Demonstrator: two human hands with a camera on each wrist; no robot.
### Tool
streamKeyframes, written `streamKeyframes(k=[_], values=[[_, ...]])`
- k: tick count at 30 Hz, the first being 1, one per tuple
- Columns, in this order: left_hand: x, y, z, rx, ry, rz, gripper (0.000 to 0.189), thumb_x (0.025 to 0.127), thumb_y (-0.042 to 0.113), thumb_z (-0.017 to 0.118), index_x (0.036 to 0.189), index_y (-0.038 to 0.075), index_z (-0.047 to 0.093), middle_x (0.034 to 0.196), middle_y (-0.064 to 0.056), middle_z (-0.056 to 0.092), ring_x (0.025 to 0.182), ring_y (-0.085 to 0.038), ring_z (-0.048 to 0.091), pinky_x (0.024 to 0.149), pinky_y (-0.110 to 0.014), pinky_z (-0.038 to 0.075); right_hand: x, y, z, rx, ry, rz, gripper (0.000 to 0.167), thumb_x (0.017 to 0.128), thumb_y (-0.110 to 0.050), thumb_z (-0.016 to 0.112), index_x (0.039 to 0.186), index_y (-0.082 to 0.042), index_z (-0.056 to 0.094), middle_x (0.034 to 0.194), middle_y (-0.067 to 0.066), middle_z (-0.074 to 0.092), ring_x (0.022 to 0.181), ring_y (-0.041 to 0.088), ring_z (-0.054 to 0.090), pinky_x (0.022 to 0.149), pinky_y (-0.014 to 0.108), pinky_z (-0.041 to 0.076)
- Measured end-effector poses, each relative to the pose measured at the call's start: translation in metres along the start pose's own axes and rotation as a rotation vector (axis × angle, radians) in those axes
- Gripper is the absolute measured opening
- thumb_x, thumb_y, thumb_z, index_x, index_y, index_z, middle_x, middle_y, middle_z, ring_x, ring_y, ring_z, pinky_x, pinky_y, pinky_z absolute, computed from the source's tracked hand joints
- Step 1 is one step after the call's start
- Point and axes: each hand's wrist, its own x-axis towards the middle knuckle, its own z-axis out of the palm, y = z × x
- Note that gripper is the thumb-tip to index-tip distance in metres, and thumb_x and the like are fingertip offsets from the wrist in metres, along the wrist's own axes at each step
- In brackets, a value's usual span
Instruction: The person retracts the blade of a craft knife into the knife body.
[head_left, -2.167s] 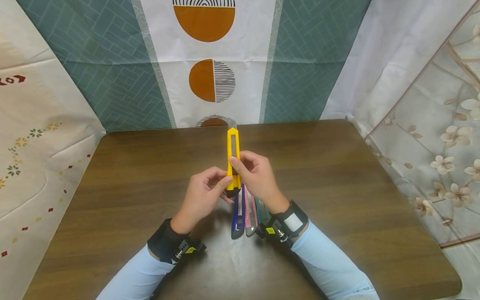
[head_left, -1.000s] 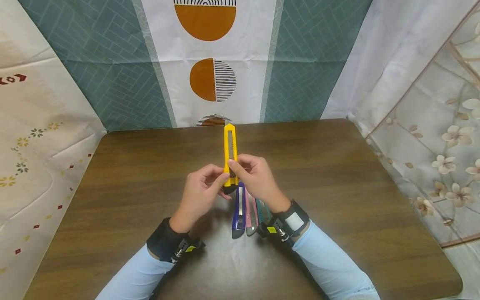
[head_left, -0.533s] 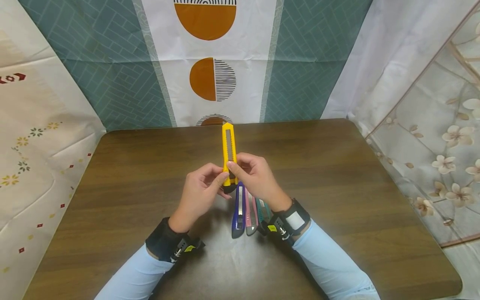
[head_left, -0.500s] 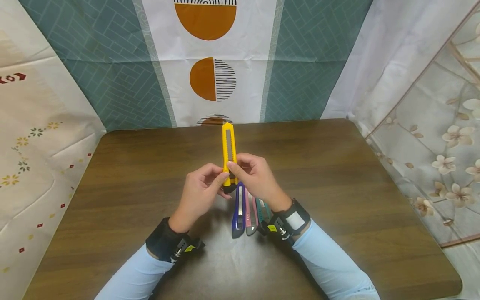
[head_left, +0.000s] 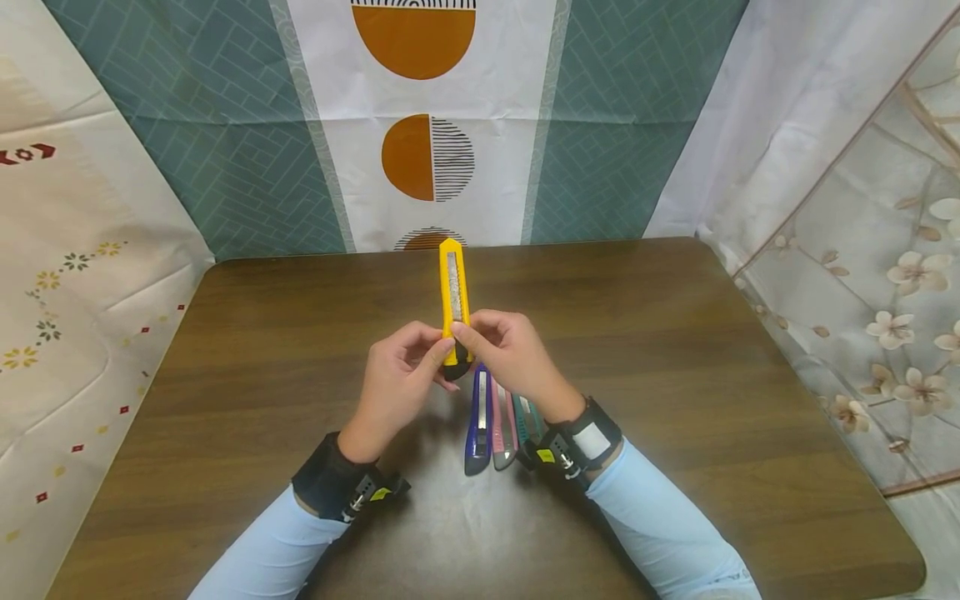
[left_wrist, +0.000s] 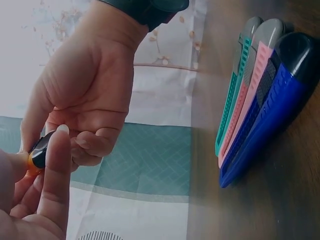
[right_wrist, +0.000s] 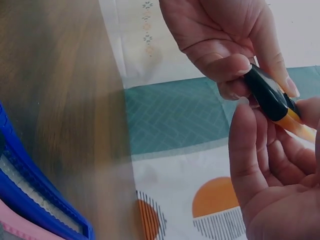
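A yellow box cutter (head_left: pixel 454 283) is held up over the table, pointing away, with no blade showing past its tip. My left hand (head_left: pixel 396 379) pinches its lower end near the black end cap (right_wrist: pixel 267 92). From the other side my right hand (head_left: pixel 517 354) grips it, thumb lying on the front by the slider. Below the hands, side by side on the table, lie a blue box cutter (head_left: pixel 477 437), a pink one (left_wrist: pixel 255 75) and a green one (left_wrist: pixel 232 110). The right hand and wrist partly cover the green cutter in the head view.
The brown wooden table (head_left: pixel 300 317) extends around the hands on all sides. Behind it hangs a patterned cloth (head_left: pixel 247 150). Floral fabric (head_left: pixel 885 333) borders the right side, and a cream cloth (head_left: pixel 90 333) the left.
The blade that stuck out of the yellow cutter's tip 2.2 s ago has gone back inside the body. Both hands have shifted the cutter slightly left and up. The other cutters have stayed put.
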Motion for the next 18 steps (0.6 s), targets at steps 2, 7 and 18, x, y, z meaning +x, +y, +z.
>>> streamKeyframes(k=[2, 7, 18], values=[[0.0001, -0.0008, 0.0, 0.003, 0.002, 0.003, 0.019, 0.094, 0.015, 0.075, 0.108, 0.003, 0.07, 0.096, -0.014, 0.071, 0.068, -0.019, 0.073, 0.058, -0.033, 0.063, 0.0003, 0.0014, -0.0002, 0.004, -0.004, 0.004, 0.021, 0.101, -0.026, 0.067, 0.105, -0.007, 0.074, 0.091, 0.007, 0.076, 0.073, 0.019, 0.073, 0.065, 0.037, 0.065], [0.0003, -0.0019, 0.0, 0.006, -0.004, -0.01, 0.02, 0.094, 0.016, 0.075, 0.109, 0.003, 0.07, 0.097, -0.014, 0.071, 0.071, -0.018, 0.075, 0.059, -0.033, 0.063, -0.0001, 0.0024, 0.0003, 0.009, 0.003, -0.014, 0.018, 0.101, -0.024, 0.067, 0.105, -0.007, 0.073, 0.092, 0.007, 0.075, 0.073, 0.019, 0.072, 0.065, 0.034, 0.064], [0.0013, -0.0022, -0.0016, 0.004, -0.006, -0.009, 0.019, 0.094, 0.015, 0.074, 0.108, 0.003, 0.07, 0.095, -0.014, 0.069, 0.071, -0.017, 0.074, 0.058, -0.033, 0.063, -0.0022, 0.0002, 0.0021, 0.022, 0.004, -0.02, 0.017, 0.1, -0.019, 0.069, 0.108, -0.006, 0.073, 0.097, 0.008, 0.074, 0.078, 0.019, 0.072, 0.072, 0.053, 0.064]])
